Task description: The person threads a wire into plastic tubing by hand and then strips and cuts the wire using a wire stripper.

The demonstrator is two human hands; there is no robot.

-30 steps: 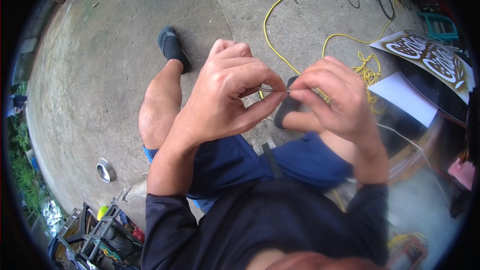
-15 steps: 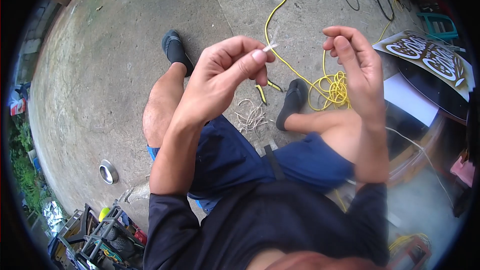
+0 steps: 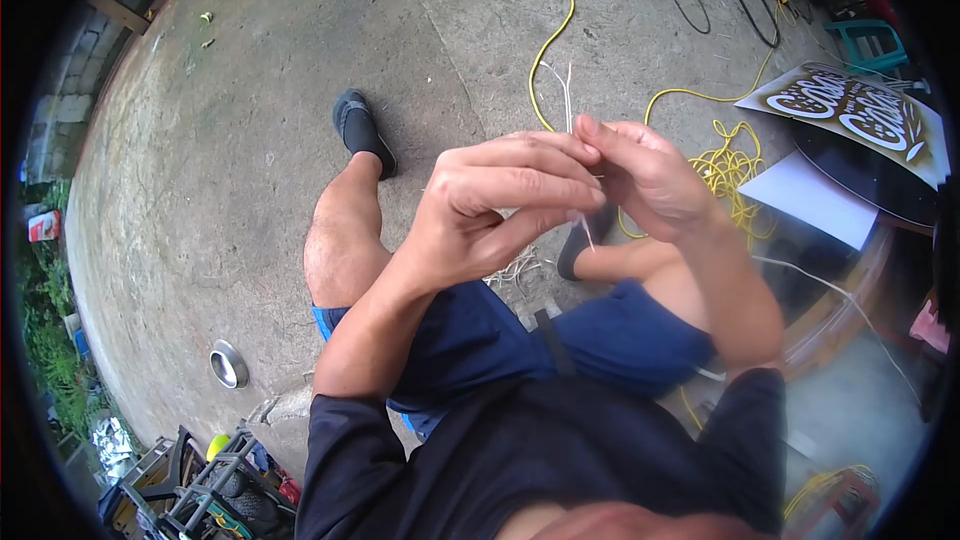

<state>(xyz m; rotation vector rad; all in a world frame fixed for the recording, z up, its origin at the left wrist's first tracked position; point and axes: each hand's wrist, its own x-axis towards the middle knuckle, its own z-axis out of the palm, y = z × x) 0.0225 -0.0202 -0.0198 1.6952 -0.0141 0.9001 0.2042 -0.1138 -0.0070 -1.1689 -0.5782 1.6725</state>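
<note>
Both hands meet in the middle of the head view, over my lap. Thumb and fingers of my left hand [image 3: 505, 195] are closed on a thin white wire. My right hand [image 3: 650, 175] pinches the same wire from the other side, thumb uppermost. Two white strands of the wire [image 3: 568, 105] stick up above the fingertips, spread apart at their ends. A pale, thin end points down below the left fingers. The stretch between the fingertips is hidden. Beneath my hands, a tangle of white wire [image 3: 515, 270] lies on the concrete, partly covered.
A heap of yellow cord [image 3: 728, 175] lies to the right, one line running up the floor [image 3: 440, 50]. Printed sign sheets [image 3: 850, 110] and a white sheet [image 3: 810, 198] are at the right. A metal bowl [image 3: 229, 364] and a metal frame [image 3: 210, 485] are at lower left.
My right hand has come left and down to meet my left hand, and now pinches the wire too. The yellow-handled tool on the floor is now hidden behind my hands.
</note>
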